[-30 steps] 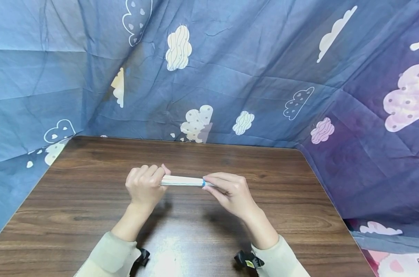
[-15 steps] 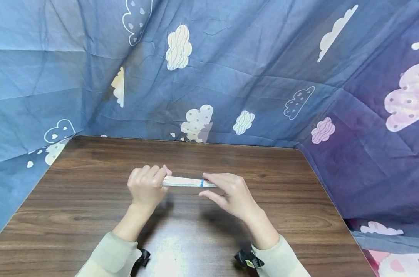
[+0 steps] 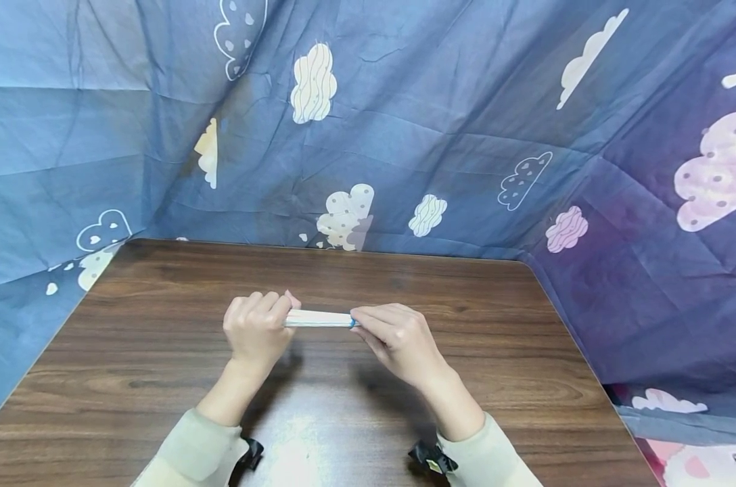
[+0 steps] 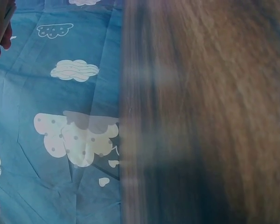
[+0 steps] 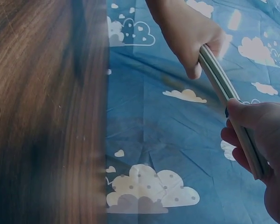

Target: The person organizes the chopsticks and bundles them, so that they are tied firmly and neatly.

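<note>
A slim bundle of long, pale, flat strips (image 3: pixel 319 318) spans the gap between my hands above the table, lying nearly level. A blue band (image 3: pixel 352 319) circles it toward the right. My left hand (image 3: pixel 257 328) grips the left end in a fist. With thumb and fingers my right hand (image 3: pixel 398 338) pinches the bundle at the band, covering the right end in the head view. The right wrist view shows the layered edges of the strips (image 5: pixel 217 77) running from left hand to right palm. Right fingertips (image 4: pixel 7 37) appear at the corner of the left wrist view.
Beneath the hands is a dark wood-grain table (image 3: pixel 179 338) with a bright glare patch near its front. Blue cloth (image 3: pixel 392 88) printed with clouds hangs behind the table and along both sides. A black wrist device (image 3: pixel 431 456) sits at the right sleeve.
The right thumb came off the bundle half a second ago, and now thumb and fingers pinch it again slightly further left. The left hand keeps its grip almost unmoved.
</note>
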Demonstrator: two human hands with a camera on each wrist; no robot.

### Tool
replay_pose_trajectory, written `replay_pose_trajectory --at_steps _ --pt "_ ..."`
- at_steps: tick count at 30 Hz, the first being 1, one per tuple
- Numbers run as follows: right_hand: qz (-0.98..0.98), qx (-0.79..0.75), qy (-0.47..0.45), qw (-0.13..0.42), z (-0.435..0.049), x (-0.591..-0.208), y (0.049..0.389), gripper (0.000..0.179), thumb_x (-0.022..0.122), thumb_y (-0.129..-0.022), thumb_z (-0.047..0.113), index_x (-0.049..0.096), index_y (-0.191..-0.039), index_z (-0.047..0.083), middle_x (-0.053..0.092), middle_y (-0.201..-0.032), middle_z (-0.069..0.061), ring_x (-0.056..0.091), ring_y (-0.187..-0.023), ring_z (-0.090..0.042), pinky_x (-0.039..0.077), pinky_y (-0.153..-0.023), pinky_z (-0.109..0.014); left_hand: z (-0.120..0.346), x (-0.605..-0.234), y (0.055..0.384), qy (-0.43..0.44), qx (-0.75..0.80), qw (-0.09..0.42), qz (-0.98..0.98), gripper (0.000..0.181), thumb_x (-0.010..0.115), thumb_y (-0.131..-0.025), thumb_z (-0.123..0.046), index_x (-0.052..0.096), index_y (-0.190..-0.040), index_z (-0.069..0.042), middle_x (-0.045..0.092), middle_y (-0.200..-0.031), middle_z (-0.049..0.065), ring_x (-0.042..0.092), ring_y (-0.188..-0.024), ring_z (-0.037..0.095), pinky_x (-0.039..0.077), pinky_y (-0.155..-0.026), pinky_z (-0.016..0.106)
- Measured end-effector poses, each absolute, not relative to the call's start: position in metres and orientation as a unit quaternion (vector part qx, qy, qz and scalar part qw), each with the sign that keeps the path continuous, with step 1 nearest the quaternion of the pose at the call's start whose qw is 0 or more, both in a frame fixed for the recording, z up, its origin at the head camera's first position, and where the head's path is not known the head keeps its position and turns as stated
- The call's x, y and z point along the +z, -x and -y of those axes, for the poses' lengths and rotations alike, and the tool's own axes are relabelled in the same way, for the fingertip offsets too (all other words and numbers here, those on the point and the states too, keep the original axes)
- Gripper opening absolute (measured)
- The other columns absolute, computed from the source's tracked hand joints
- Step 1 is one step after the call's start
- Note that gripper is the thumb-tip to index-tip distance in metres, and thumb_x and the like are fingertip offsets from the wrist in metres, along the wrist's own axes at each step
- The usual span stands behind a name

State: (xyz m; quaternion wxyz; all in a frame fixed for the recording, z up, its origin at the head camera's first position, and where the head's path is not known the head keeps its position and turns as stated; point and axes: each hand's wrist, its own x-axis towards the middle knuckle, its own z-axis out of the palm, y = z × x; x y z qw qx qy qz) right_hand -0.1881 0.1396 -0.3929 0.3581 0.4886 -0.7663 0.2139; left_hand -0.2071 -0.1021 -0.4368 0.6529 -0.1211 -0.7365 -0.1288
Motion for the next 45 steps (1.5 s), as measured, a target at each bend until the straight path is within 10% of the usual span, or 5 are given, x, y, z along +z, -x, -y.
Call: replay_pose_trajectory --at_steps 45 --pt "0.791 0.209 -0.457 0.349 -0.117 -0.396 0.181 0.048 0.083 -0.080 0.031 0.072 -0.116 0.001 0.076 -0.106 -0.008 0.074 -0.095 -0.022 0.058 -0.085 -0.036 0.094 -0.438 0.204 0.129 -0.119 0.643 0.746 0.033 0.058 -0.080 -0.009 0.040 -0.052 -0.011 0.036 -0.046 0.000 0.030 -0.038 0.022 0.032 -0.041 0.036"
